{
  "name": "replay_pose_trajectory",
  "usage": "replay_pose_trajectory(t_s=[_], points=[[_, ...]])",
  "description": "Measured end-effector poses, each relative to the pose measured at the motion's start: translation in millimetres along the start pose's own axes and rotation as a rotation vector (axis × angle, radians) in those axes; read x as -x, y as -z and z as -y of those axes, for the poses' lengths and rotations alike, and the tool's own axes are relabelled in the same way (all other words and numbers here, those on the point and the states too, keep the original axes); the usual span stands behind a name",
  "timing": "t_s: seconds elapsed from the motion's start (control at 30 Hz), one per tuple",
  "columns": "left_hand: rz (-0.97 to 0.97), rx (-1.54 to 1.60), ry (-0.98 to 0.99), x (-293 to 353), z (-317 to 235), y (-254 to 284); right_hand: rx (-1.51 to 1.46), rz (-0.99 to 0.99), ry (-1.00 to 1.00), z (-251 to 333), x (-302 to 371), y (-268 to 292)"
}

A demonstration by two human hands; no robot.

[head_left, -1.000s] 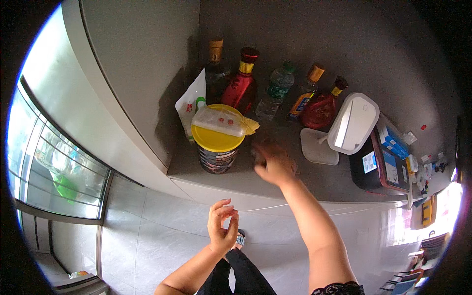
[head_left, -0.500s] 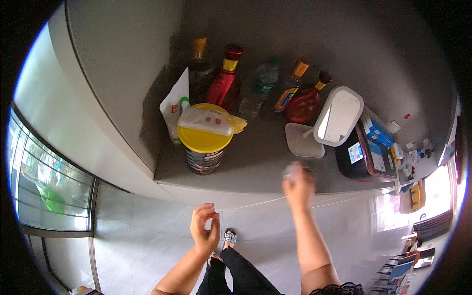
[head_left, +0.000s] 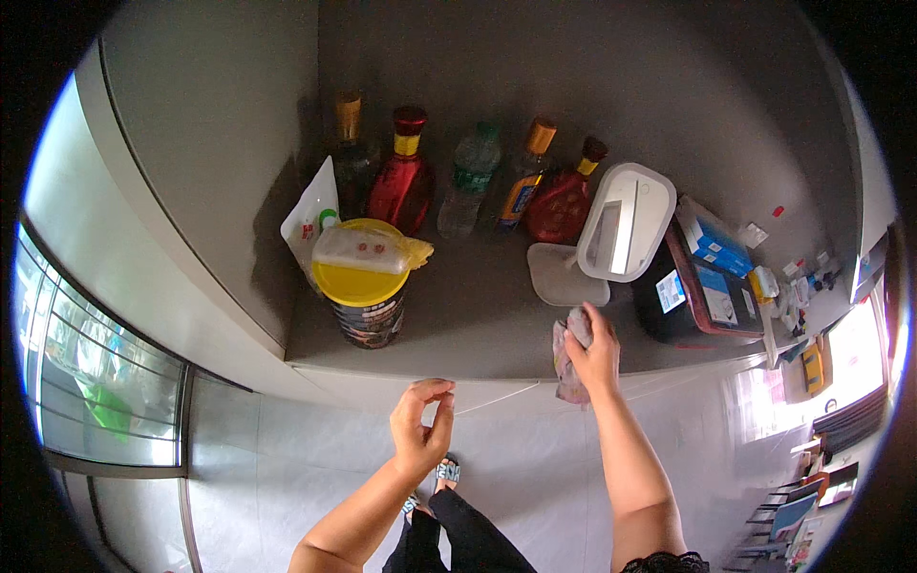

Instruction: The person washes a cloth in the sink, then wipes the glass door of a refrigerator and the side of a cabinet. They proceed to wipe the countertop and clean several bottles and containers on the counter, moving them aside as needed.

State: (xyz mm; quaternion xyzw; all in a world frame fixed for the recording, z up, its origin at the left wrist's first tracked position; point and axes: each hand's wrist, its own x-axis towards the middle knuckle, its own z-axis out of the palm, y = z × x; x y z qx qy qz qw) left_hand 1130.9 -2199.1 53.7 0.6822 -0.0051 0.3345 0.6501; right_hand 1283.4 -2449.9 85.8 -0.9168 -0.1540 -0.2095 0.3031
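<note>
My right hand (head_left: pixel 596 353) grips a crumpled pinkish-grey cloth (head_left: pixel 571 368) at the shelf's front edge, below a white-framed mirror (head_left: pixel 627 222) on a flat stand. The cloth hangs slightly over that edge. My left hand (head_left: pixel 420 425) is in front of the shelf, fingers bent toward the thumb in a pinch; whatever lies between them is too small to make out. A thin white line like a thread (head_left: pixel 499 398) shows between the two hands; whether either hand holds it is unclear. Left of the hands stands a yellow-lidded tub (head_left: pixel 358 288) with a clear plastic packet (head_left: pixel 349 250) on top.
At the back stand two red bottles (head_left: pixel 401 181), a clear plastic bottle (head_left: pixel 468 186) and gold-capped bottles (head_left: pixel 522 181). A white packet (head_left: pixel 310 215) leans behind the tub. To the right sit a dark box (head_left: pixel 712 296), a blue box (head_left: pixel 716 244) and small clutter.
My right hand has moved slightly right, and the cloth now shows clearly. My left hand has risen a little to the right. The shelf items have shifted left in view.
</note>
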Motion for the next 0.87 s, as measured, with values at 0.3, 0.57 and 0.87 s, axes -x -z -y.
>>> replay_pose_trajectory(t_s=[0.3,0.57,0.87], points=[[0.243,-0.052,0.046,-138.8,7.7,-132.4,0.066,0.03,0.206,26.4,-60.7,-45.6],[0.394,-0.249,0.09,-194.2,12.2,-231.7,0.098,0.156,-0.016,-5.1,-70.8,-40.9],[0.489,-0.227,0.178,-195.3,-9.9,-229.6,-0.01,0.133,-0.011,-62.8,-64.6,-49.1]])
